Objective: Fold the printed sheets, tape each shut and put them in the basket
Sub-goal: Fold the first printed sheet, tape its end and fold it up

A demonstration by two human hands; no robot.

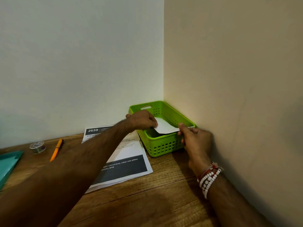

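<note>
Both hands, left hand and right hand, pinch a folded sheet over the green basket in the tabletop's far right corner. Depositing step; next, both should probably release, then reach the printed sheets beside it.

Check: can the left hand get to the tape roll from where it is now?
Probably yes, once free. The left hand pinches the folded sheet over the basket; the tape roll sits out on the table's left with only the pen nearby, nothing blocking.

Wooden table in wall corner
</note>
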